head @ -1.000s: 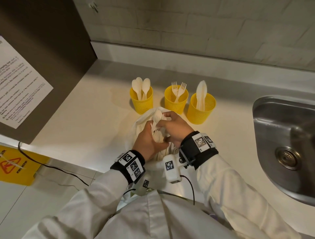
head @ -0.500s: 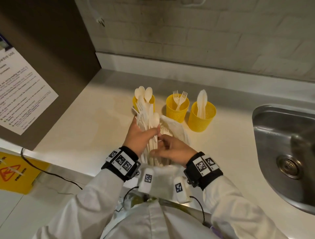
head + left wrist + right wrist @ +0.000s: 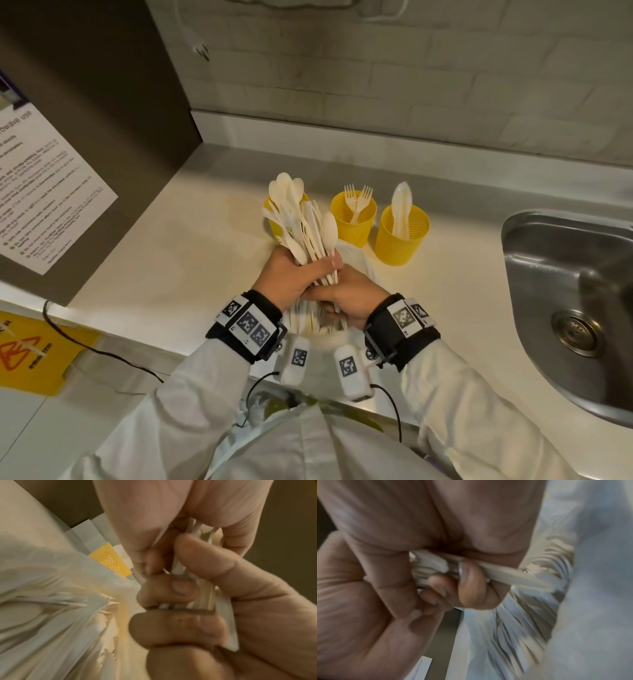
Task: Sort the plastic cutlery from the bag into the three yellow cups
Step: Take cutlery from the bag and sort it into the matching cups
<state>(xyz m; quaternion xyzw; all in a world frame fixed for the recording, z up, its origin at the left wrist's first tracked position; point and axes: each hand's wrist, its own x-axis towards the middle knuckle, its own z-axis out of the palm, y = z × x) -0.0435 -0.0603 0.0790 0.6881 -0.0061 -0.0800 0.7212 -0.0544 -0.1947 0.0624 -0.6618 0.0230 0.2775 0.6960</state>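
My left hand [image 3: 301,277] grips a thick bundle of white plastic cutlery [image 3: 305,226], spoons, forks and knives fanned upward. My right hand [image 3: 342,301] holds the lower ends of the handles just beneath it. The white plastic bag [image 3: 354,253] lies crumpled on the counter under and behind both hands, with more cutlery inside. Three yellow cups stand behind: the left cup [image 3: 272,219] with spoons is half hidden by the bundle, the middle cup [image 3: 354,222] holds forks, and the right cup [image 3: 402,240] holds knives. The wrist views show curled fingers round the handles [image 3: 204,599] [image 3: 505,573].
A steel sink [image 3: 565,308] is set into the counter at the right. A dark panel with a printed notice [image 3: 51,192] walls the left side. A black cable [image 3: 102,353] hangs over the counter's front edge above a yellow floor sign [image 3: 34,349].
Both hands were inside the bag's mouth; the left has pulled a bundle of cutlery up and out. The right hand has dropped to the handle ends.
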